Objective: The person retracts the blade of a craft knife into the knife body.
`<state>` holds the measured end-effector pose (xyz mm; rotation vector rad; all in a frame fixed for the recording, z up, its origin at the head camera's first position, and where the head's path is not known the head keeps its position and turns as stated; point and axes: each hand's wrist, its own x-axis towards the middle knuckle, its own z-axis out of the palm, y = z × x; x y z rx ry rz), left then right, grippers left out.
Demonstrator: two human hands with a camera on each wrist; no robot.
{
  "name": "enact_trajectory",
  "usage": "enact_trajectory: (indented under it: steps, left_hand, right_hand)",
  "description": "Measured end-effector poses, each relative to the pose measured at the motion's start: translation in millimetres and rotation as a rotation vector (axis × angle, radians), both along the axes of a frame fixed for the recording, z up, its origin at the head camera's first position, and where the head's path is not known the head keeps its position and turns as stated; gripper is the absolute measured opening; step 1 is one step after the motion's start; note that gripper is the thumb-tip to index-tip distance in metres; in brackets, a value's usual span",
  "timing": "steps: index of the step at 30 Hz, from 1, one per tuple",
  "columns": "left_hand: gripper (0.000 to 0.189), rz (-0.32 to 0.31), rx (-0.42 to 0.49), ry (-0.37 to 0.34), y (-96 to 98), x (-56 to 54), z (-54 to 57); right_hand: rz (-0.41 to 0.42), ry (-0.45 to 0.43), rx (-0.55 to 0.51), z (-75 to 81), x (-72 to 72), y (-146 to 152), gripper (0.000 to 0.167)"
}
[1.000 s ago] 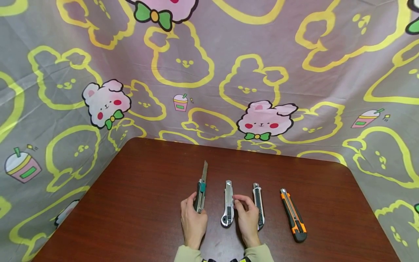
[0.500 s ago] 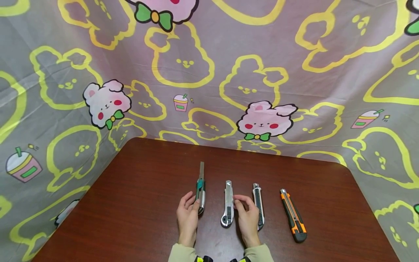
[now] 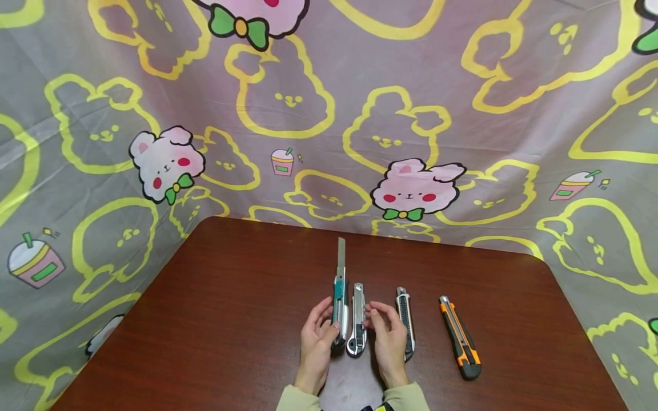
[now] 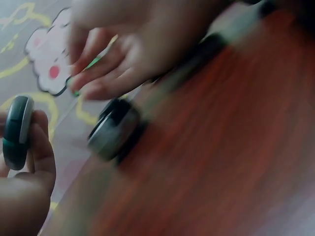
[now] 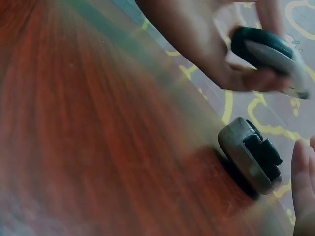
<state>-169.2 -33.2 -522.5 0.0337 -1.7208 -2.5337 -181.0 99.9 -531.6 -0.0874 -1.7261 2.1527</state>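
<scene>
My left hand [image 3: 316, 345] grips a green and silver snap-off utility knife [image 3: 338, 311], its long blade out and pointing to the far side. In the left wrist view the rounded butt of that knife [image 4: 18, 132] shows between thumb and fingers. Just right of it, a silver utility knife [image 3: 357, 325] lies on the table, blade drawn in. My right hand [image 3: 390, 345] is beside this silver knife with bent fingers around no object, fingertips close to its right edge. The right wrist view shows the silver knife's butt end [image 5: 248, 155] low between the two hands.
A white and black utility knife [image 3: 405, 319] lies partly behind the right hand. Farther right lies an orange and black one [image 3: 460, 337]. The brown table [image 3: 231, 319] is bounded by a patterned cloth [image 3: 319, 154] at the back and sides.
My left hand first tilts the green knife upright and leftward, then carries it right, close to the silver knife. The right hand stays nearly still; the other knives have not moved.
</scene>
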Motion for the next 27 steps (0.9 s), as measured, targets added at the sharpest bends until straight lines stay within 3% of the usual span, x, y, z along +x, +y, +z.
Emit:
enact_trajectory:
  steps: [4,9,18,27]
  left_hand:
    - [0.059,-0.088,-0.008,0.049,10.4,5.7,-2.1]
    - [0.061,-0.123,-0.038,0.087,19.0,10.5,-2.9]
    - [0.060,-0.231,-0.117,0.092,28.5,16.6,0.2]
    - [0.049,-0.195,-0.215,0.173,30.0,16.7,-0.1]
  right_hand:
    - [0.079,-0.028,-0.074,2.3,1.2,1,0.039]
    - [0.126,-0.056,-0.104,5.5,3.5,3,0.048]
    - [0.012,-0.156,0.093,9.3,3.5,4,0.035]
    - [-0.041,-0.139,0.182,6.9,2.6,3,0.029]
